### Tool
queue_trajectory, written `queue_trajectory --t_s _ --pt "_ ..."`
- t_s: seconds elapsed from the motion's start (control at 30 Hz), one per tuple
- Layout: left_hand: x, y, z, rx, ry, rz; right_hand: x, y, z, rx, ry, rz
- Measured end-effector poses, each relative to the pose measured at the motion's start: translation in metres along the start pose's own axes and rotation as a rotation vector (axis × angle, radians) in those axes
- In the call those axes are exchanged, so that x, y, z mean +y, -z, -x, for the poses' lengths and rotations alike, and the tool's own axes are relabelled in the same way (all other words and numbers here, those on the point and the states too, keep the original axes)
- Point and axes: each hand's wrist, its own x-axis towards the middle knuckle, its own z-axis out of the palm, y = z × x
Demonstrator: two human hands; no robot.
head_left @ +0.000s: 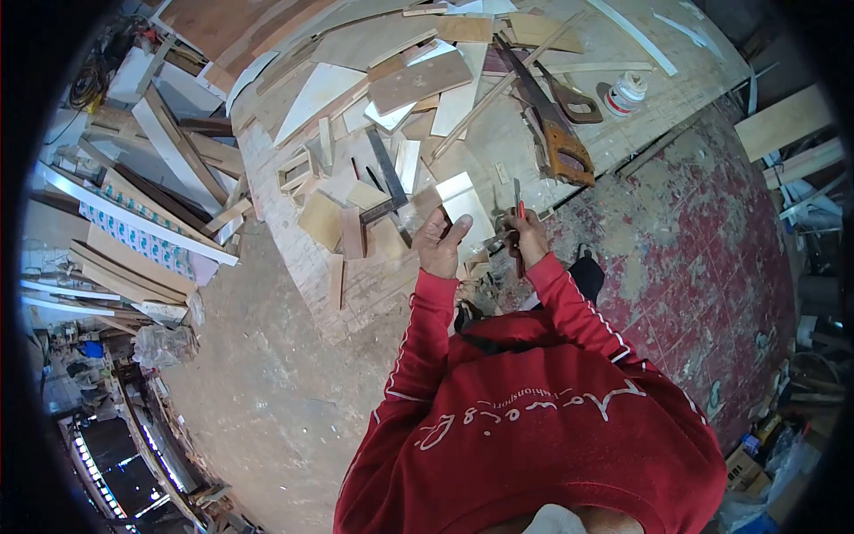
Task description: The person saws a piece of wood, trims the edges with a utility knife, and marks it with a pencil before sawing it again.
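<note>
My left hand point(440, 244) is open with the palm turned up, fingers and thumb apart, beside a pale wooden block point(464, 203) at the near edge of the worktable. To its right, my right hand point(531, 236) is closed around a slim tool point(520, 207) with a red part and a thin metallic tip. Something brown, like a handle, also shows below these fingers; its kind is hard to make out. Left of my hands lie a dark L-shaped square point(384, 165), a small brown block point(352, 233) and several thin wood pieces.
A handsaw point(567, 153) with a wooden grip, another saw handle point(578, 105) and a white jar point(625, 93) occupy the table's right side. Boards and offcuts point(422, 82) are heaped at the back. Stacked planks point(147, 209) stand left, across the dusty floor point(258, 383).
</note>
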Motion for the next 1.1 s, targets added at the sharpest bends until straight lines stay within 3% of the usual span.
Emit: queue_trajectory --t_s 0.07,0.13,0.23,0.27,0.33,0.47,0.67,0.73,0.87,1.1 --pt "0.008 0.010 0.005 0.008 0.023 -0.073 0.018 0.006 -0.015 -0.103 0.012 0.103" --pt "0.014 0.022 0.012 0.017 0.048 -0.148 0.017 -0.008 -0.015 -0.061 0.005 0.205" --pt "0.015 0.048 0.025 0.110 0.067 -0.252 0.037 -0.028 -0.033 -0.095 0.305 0.486" --pt "0.015 0.061 0.030 0.114 0.067 -0.253 0.041 -0.034 -0.038 -0.099 0.304 0.486" --pt "0.016 0.083 0.042 0.187 0.132 -0.455 0.037 -0.054 -0.040 -0.094 0.050 0.550" --pt "0.002 0.125 0.060 0.215 0.128 -0.396 0.042 -0.085 -0.063 0.044 0.211 0.983" --pt "0.009 0.147 0.065 0.182 0.170 -0.443 0.042 -0.119 -0.083 0.116 0.218 1.108" --pt "0.004 0.150 0.064 0.161 0.168 -0.430 0.047 -0.126 -0.090 0.239 0.347 1.163" --pt "0.005 0.152 0.060 0.173 0.174 -0.367 0.056 -0.118 -0.108 0.107 0.514 1.209" --pt "-0.005 0.163 0.051 0.194 0.186 -0.326 0.037 -0.141 -0.075 0.036 0.527 1.277"
